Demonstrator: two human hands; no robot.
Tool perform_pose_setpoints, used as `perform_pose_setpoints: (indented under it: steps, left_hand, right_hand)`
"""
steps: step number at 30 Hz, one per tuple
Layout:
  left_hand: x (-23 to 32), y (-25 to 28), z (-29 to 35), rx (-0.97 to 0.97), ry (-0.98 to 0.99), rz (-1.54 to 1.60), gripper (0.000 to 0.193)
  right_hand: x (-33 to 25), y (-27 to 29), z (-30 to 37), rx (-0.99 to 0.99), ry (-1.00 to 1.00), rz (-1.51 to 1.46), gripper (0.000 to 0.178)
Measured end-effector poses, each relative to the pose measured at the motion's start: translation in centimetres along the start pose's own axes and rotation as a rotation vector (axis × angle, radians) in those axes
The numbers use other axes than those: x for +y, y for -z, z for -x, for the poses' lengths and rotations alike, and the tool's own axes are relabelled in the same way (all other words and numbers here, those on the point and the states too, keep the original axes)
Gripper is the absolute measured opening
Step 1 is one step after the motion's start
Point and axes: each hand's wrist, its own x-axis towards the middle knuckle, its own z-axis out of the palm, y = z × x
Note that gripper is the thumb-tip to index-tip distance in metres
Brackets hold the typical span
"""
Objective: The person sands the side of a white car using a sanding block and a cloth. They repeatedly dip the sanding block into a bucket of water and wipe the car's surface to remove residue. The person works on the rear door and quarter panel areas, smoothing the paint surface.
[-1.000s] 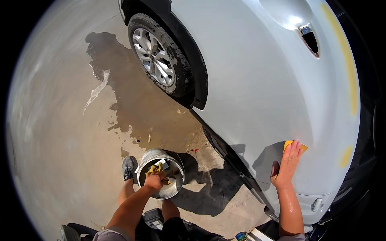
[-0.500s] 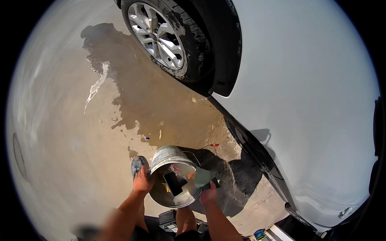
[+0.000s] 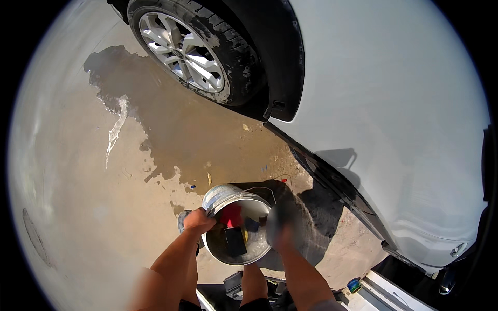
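We have the bucket (image 3: 220, 193) just in front of our legs, tilted so that its mouth turns toward us. It is pale and metallic-looking, the outer wall smeared with whitish and grey stains, and a thin wire handle (image 3: 273, 194) stands out on its far side. Inside the bucket we see a bright red piece (image 3: 231, 212) near the upper left, a black rectangular block (image 3: 235, 242) below it, a narrow yellow strip (image 3: 246, 235) beside the block, and a pale, glinting wet surface (image 3: 258, 242) to the right.

Our left hand (image 3: 199, 221) is clamped on the bucket's left rim. Our right hand (image 3: 283, 239) is at the bucket's right rim, but a dark blur covers its fingers, so we cannot tell whether they are closed on anything.

Left of the bucket a grey shoe (image 3: 181, 220) shows partly. Beyond the bucket lie a damp patch (image 3: 155, 109) and the wheel (image 3: 179, 54); the car's pale body panel (image 3: 394, 129) rises to its right.
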Motion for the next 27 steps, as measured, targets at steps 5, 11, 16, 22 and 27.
perform_pose_setpoints:
  steps: [5, 11, 16, 22, 27]
  left_hand:
    - [-1.4, 4.9, -2.2, 0.093, 0.013, 0.068, 0.058]
    - [-2.5, 11.1, -6.2, 0.226, -0.050, 0.246, 0.054]
    - [-5.3, 15.4, -7.7, 0.284, -0.113, 0.552, 0.058]
    - [-3.3, 15.6, 5.5, -0.046, -0.601, 0.795, 0.110]
    - [-10.1, 11.2, 6.5, 0.104, -0.309, 0.928, 0.034]
  right_hand:
    - [-6.0, -6.2, -1.2, 0.023, -0.336, -0.365, 0.048]
    - [-9.8, -10.5, -4.9, -0.109, -0.300, -0.482, 0.036]
    - [-18.5, -17.1, 1.4, -0.145, 0.610, 0.386, 0.029]
    - [-21.3, -24.1, 9.0, -0.543, 0.092, 0.103, 0.033]
    - [-17.1, -28.7, 9.1, -1.042, -0.259, 0.169, 0.058]
